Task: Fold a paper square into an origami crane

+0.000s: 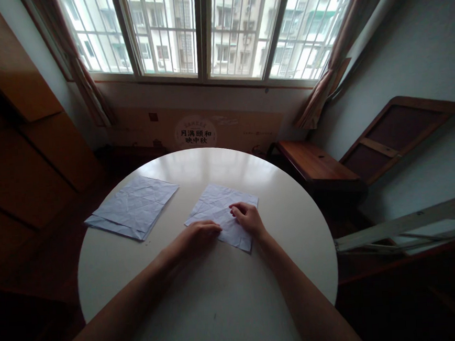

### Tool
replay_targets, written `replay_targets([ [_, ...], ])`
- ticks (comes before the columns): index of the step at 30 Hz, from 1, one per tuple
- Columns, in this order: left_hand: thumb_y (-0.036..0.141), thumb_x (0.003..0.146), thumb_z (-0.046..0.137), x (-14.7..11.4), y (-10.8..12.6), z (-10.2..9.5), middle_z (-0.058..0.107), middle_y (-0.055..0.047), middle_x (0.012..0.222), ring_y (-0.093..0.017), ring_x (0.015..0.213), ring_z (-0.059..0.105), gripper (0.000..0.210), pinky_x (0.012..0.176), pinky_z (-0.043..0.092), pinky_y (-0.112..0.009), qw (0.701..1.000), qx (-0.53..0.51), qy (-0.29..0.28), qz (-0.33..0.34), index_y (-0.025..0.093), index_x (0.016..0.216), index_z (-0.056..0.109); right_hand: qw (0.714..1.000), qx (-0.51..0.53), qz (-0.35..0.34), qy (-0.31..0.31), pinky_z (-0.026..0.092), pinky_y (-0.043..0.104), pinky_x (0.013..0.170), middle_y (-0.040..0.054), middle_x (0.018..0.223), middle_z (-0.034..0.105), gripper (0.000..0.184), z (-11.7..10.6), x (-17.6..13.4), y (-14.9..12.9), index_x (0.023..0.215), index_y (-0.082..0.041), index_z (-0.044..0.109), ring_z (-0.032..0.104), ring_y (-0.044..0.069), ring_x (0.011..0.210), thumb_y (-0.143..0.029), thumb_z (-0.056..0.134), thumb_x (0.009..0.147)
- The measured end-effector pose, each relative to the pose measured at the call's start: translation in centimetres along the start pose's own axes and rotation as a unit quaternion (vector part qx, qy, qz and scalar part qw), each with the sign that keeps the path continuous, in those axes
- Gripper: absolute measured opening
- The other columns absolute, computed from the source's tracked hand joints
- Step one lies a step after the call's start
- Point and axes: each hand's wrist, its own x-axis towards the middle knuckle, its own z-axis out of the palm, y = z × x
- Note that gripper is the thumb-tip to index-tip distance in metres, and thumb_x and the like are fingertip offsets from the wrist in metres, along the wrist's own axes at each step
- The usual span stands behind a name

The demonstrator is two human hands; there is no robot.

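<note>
A creased sheet of white paper (pixel 217 195) lies on a round white table (pixel 221 286), turned at an angle. My left hand (pixel 204 229) rests along its near left edge, fingers stretched out towards the middle of the sheet. Over the sheet's right part is my right hand (pixel 247 217), its fingers curled in with the tips close together. Whatever they may hold is too small to make out. Further left on the table lies a larger stack of creased white paper (pixel 136 206), its layers slightly offset, apart from both hands.
Beyond the table, a barred window (pixel 201 30) with curtains (pixel 82 77) spans the wall. A brown wooden bench (pixel 317 159) stands at the right, near a wood-framed panel (pixel 397 131) leaning on the wall. Wooden cabinets (pixel 34 164) line the left side.
</note>
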Motion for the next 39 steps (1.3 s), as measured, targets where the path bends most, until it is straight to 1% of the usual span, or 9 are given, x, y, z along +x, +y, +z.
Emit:
replay_targets([
  [6, 0.016, 0.084, 0.053, -0.2, -1.1, -0.5, 0.07, -0.007, 0.091, -0.016, 0.079, 0.065, 0.021, 0.071, 0.048, -0.024, 0.988, 0.113, 0.073, -0.072, 0.018, 0.097, 0.07, 0.998, 0.007, 0.043, 0.043, 0.048, 0.028, 0.058, 0.007, 0.07, 0.069, 0.032, -0.7, 0.6, 0.7, 0.081, -0.014, 0.07, 0.063, 0.018, 0.064, -0.038, 0.051, 0.073],
  [9, 0.022, 0.084, 0.056, -0.3, -1.3, -1.2, 0.071, -0.006, 0.083, -0.016, 0.072, 0.065, 0.021, 0.069, 0.047, -0.025, 0.968, 0.168, 0.115, -0.148, 0.016, 0.1, 0.069, 0.997, -0.002, 0.046, 0.055, 0.048, 0.028, 0.058, 0.007, 0.07, 0.069, 0.031, -0.7, 0.6, 0.9, 0.08, -0.014, 0.07, 0.063, 0.018, 0.065, -0.037, 0.051, 0.071],
  [12, 0.029, 0.086, 0.056, -0.3, -1.0, -1.8, 0.071, -0.003, 0.075, -0.016, 0.068, 0.065, 0.022, 0.065, 0.045, -0.024, 0.946, 0.214, 0.134, -0.202, 0.018, 0.1, 0.069, 0.998, -0.009, 0.041, 0.055, 0.049, 0.028, 0.059, 0.0071, 0.071, 0.069, 0.031, -0.6, 0.6, 1.0, 0.08, -0.014, 0.07, 0.063, 0.018, 0.065, -0.037, 0.051, 0.071],
  [20, 0.035, 0.087, 0.053, -0.2, -0.5, -2.6, 0.071, -0.004, 0.073, -0.017, 0.067, 0.066, 0.022, 0.058, 0.038, -0.024, 0.904, 0.293, 0.142, -0.277, 0.021, 0.086, 0.07, 0.998, -0.03, 0.029, 0.038, 0.048, 0.028, 0.06, 0.0078, 0.074, 0.07, 0.031, -0.6, 0.4, 0.6, 0.081, -0.014, 0.071, 0.063, 0.018, 0.067, -0.035, 0.05, 0.071],
  [29, 0.037, 0.083, 0.056, -0.6, -1.2, -4.4, 0.072, -0.002, 0.078, -0.02, 0.072, 0.066, 0.02, 0.058, 0.042, -0.025, 0.872, 0.313, 0.118, -0.357, 0.023, 0.089, 0.069, 0.998, -0.042, 0.022, 0.03, 0.048, 0.028, 0.062, 0.0068, 0.074, 0.071, 0.029, -0.5, 0.3, 0.2, 0.081, -0.015, 0.071, 0.063, 0.018, 0.067, -0.034, 0.051, 0.073],
  [31, 0.038, 0.083, 0.057, -0.7, -1.6, -4.6, 0.072, -0.002, 0.082, -0.019, 0.074, 0.066, 0.02, 0.063, 0.045, -0.026, 0.888, 0.297, 0.129, -0.327, 0.023, 0.09, 0.069, 0.998, -0.046, 0.015, 0.029, 0.048, 0.028, 0.063, 0.0064, 0.073, 0.071, 0.028, -0.4, 0.2, 0.2, 0.081, -0.015, 0.071, 0.063, 0.018, 0.066, -0.033, 0.051, 0.073],
  [33, 0.038, 0.083, 0.06, -0.7, -1.9, -4.5, 0.071, -0.005, 0.091, -0.02, 0.083, 0.065, 0.022, 0.073, 0.048, -0.029, 0.929, 0.263, 0.13, -0.224, 0.021, 0.093, 0.069, 0.998, -0.05, 0.01, 0.029, 0.048, 0.027, 0.062, 0.0063, 0.073, 0.07, 0.028, -0.4, 0.2, 0.2, 0.081, -0.015, 0.071, 0.063, 0.017, 0.066, -0.033, 0.051, 0.074],
  [36, 0.038, 0.079, 0.067, -0.6, -1.7, -3.7, 0.067, -0.007, 0.105, -0.022, 0.1, 0.061, 0.026, 0.089, 0.045, -0.035, 0.973, 0.212, 0.075, -0.05, 0.022, 0.099, 0.069, 0.998, -0.061, 0.003, 0.029, 0.048, 0.027, 0.061, 0.0067, 0.072, 0.07, 0.028, -0.3, -0.1, -0.2, 0.083, -0.015, 0.071, 0.063, 0.018, 0.066, -0.033, 0.05, 0.075],
  [39, 0.035, 0.077, 0.07, -0.6, -1.3, -2.7, 0.064, -0.006, 0.115, -0.022, 0.105, 0.059, 0.026, 0.094, 0.043, -0.037, 0.982, 0.187, 0.011, 0.006, 0.025, 0.102, 0.068, 0.997, -0.069, -0.006, 0.032, 0.048, 0.027, 0.061, 0.0069, 0.072, 0.069, 0.029, -0.1, -0.3, -0.8, 0.084, -0.014, 0.07, 0.063, 0.018, 0.064, -0.031, 0.049, 0.076],
])
